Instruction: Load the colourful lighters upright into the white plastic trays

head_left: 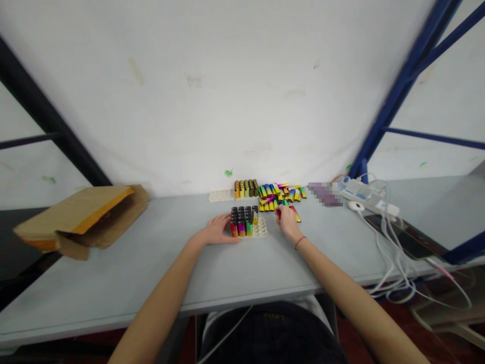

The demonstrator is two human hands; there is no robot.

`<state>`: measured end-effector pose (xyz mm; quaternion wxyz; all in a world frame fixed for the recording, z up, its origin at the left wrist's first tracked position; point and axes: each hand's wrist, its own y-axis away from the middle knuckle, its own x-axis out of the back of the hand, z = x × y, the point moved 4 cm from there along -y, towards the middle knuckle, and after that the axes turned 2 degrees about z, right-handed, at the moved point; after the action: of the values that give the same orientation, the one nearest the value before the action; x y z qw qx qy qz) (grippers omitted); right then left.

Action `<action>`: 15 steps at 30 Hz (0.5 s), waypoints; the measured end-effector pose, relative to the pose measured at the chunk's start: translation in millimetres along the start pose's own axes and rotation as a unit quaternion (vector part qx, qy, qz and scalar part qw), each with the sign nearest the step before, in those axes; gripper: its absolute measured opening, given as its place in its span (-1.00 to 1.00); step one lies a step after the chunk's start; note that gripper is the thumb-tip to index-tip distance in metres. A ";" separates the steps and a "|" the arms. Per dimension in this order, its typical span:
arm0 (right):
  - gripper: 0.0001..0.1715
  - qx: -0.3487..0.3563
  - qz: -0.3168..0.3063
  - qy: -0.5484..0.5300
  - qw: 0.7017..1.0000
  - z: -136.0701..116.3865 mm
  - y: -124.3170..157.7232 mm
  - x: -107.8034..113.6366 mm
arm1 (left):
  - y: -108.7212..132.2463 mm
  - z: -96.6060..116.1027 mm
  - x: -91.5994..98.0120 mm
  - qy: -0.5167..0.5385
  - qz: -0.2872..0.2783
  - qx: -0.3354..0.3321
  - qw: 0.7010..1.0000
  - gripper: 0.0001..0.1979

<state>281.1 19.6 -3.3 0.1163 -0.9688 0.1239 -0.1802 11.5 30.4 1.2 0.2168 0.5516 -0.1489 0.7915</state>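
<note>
A white tray with round holes (260, 229) stands near the middle of the table, with several black-topped lighters (241, 220) upright in its left and middle columns. My left hand (217, 230) curves round the tray's left side, fingers behind and thumb along the front, holding it. To the right of the tray, my right hand (288, 222) has its fingers pinched together on a small red lighter, mostly hidden by the fingers. Just beyond that hand lies a heap of shiny multicoloured lighters (270, 190). Another red and yellow lighter (297, 216) lies beside the fingers.
Behind the tray stands a block of upright lighters (246, 188), beside another white tray (222, 195). An opened cardboard box (79, 215) lies at the left. On the right are a power strip (369, 196), tangled white cables (394, 253) and a dark phone (405, 237).
</note>
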 end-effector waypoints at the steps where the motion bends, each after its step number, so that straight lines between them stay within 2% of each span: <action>1: -0.66 0.010 0.000 -0.004 1.000 -3.6 0.8 0.4 | 0.1 0.0 0.1 -0.001 0.000 0.001 1.000 -0.02; 6: -0.68 -0.003 0.017 -0.032 0.999 -8.1 2.1 1.0 | 0.5 0.2 1.0 -0.008 0.003 0.002 1.000 -0.03; 10: -0.73 0.042 0.030 -0.037 0.998 -9.1 1.3 2.4 | 0.9 0.5 1.0 -0.010 -0.002 0.006 1.000 -0.01; 15: -0.72 0.067 -0.015 -0.044 0.997 -3.5 0.1 -0.2 | -0.4 -1.4 -0.8 -0.009 -0.007 0.007 1.000 0.00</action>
<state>279.6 18.9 -0.2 0.1832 -0.9677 0.0923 -0.1465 10.8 31.2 0.0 0.2171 0.5612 -0.1418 0.7860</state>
